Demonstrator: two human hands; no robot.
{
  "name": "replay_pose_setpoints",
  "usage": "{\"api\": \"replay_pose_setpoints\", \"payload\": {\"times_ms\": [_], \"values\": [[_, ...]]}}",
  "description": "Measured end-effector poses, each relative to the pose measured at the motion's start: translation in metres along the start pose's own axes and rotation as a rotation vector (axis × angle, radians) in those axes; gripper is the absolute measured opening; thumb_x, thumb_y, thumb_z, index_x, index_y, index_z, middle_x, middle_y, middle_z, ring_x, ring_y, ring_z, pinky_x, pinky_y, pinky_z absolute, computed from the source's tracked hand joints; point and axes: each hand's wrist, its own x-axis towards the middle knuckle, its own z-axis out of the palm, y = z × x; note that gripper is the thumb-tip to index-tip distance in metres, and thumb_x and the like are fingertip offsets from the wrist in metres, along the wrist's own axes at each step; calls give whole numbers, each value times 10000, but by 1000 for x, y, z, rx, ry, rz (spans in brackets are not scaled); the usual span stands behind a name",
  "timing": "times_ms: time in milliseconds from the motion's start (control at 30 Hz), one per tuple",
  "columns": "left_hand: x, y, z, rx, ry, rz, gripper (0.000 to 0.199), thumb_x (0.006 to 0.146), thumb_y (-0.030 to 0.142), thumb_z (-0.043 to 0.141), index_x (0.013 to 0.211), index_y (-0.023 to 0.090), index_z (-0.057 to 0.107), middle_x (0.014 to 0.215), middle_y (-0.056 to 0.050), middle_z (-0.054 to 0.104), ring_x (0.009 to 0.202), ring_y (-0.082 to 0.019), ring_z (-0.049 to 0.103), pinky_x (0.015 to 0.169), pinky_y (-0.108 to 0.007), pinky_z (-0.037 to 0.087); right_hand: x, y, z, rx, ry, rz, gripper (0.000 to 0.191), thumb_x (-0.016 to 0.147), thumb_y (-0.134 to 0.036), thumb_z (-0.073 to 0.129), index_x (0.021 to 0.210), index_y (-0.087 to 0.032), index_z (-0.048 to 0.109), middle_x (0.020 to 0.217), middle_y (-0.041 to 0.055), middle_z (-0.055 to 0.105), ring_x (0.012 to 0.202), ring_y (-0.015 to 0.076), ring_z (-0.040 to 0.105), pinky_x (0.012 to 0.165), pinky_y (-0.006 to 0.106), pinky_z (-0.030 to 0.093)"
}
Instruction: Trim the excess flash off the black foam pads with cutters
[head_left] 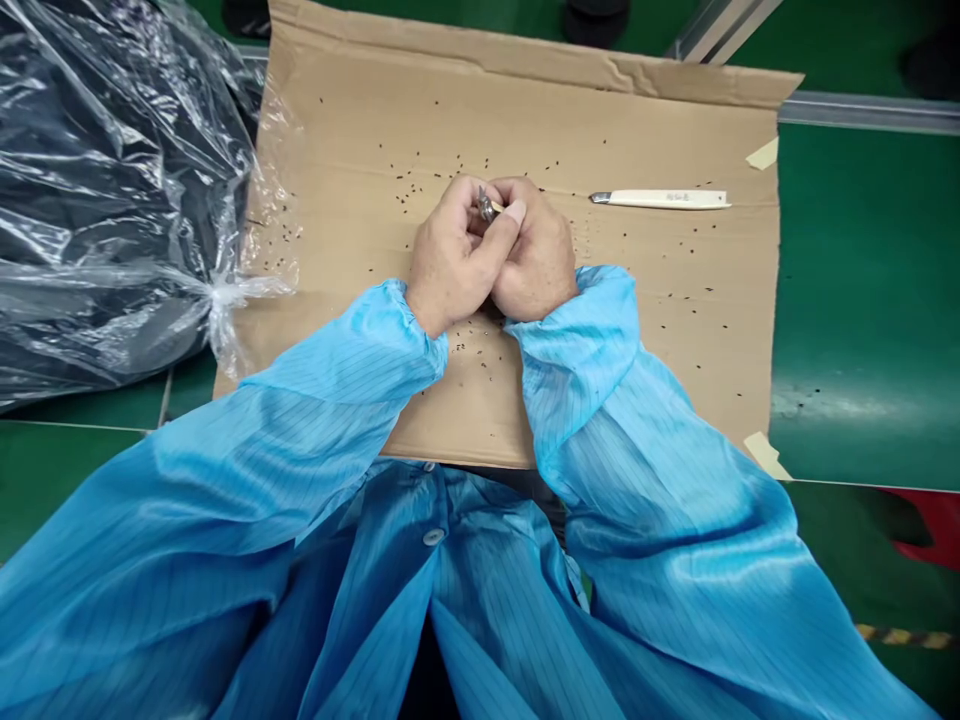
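Observation:
Above the cardboard sheet (pixel 352 110), my left hand (pixel 454 255) and my right hand (pixel 538 250) are pressed together, fingers curled. Between them shows a small dark metallic piece (pixel 486 207) with a yellowish tip beside it. My left fingers and thumb close around this piece, and its lower part is hidden. The right fingers are bent behind the left thumb; what they hold, if anything, is hidden. Many tiny dark bits are scattered over the cardboard around both hands.
A white-handled cutter (pixel 664 199) lies to the right on the cardboard. At the left, a knotted clear plastic bag (pixel 112 200) with dark contents overlaps the cardboard's edge. Tape pieces (pixel 765 455) hold the right side on a green table (pixel 870 300).

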Motion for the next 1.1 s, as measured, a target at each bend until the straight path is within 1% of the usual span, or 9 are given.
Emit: {"api": "replay_pose_setpoints", "payload": {"times_ms": [133, 267, 333, 433, 633, 800, 933, 1100], "values": [[-1, -3, -1, 3, -4, 26, 290, 879, 507, 505, 852, 220, 471, 707, 5, 533, 661, -132, 571, 611, -270, 429, -1, 0, 0, 20, 2, -18, 236, 865, -418, 567, 946, -200, 533, 888, 40, 636, 802, 184, 593, 758, 353, 516], [-2, -8, -1, -3, -21, 62, 339, 889, 554, 451, 904, 217, 490, 751, -8, 535, 762, -156, 599, 687, -292, 451, -2, 0, 1, 51, -41, 16, 263, 903, -474, 517, 962, -218, 512, 945, 55, 629, 899, 204, 587, 829, 387, 503], [-2, -8, -1, -10, -22, 52, 352, 883, 563, 453, 916, 215, 497, 765, -16, 542, 791, -166, 603, 706, -300, 455, -2, 0, 0, 54, -65, 50, 269, 908, -489, 512, 970, -226, 507, 972, 62, 630, 938, 206, 573, 865, 393, 489], [-2, -6, -1, -16, -9, 15, 352, 867, 562, 488, 899, 212, 504, 758, -19, 546, 773, -163, 597, 689, -294, 452, -1, -1, 0, 53, -82, 76, 282, 903, -499, 515, 979, -227, 509, 991, 66, 628, 963, 209, 561, 876, 401, 475], [-2, -2, -1, -19, 2, -27, 303, 857, 511, 541, 884, 210, 515, 734, -10, 544, 730, -150, 581, 654, -279, 439, 0, -3, -1, 56, -89, 85, 272, 884, -480, 537, 977, -225, 522, 993, 78, 628, 956, 222, 558, 866, 406, 465], [-2, 4, -2, 9, -3, -60, 218, 867, 425, 554, 880, 212, 509, 724, -5, 565, 678, -136, 563, 620, -264, 431, 0, -3, -1, 68, -61, 51, 272, 883, -486, 504, 956, -227, 537, 952, 66, 624, 908, 219, 572, 828, 398, 477], [-2, 8, -2, 31, -7, -73, 176, 871, 377, 553, 876, 207, 507, 739, -9, 585, 680, -134, 566, 637, -264, 438, 0, -1, 0, 99, -46, 32, 259, 886, -454, 508, 975, -215, 553, 965, 73, 620, 951, 228, 581, 857, 400, 475], [-2, 8, -2, 38, 0, -85, 155, 868, 356, 556, 884, 209, 508, 760, -10, 606, 688, -134, 573, 648, -263, 447, -1, 1, 1, 96, -6, 9, 232, 856, -413, 550, 972, -211, 568, 940, 59, 619, 903, 230, 601, 836, 403, 496]]}}
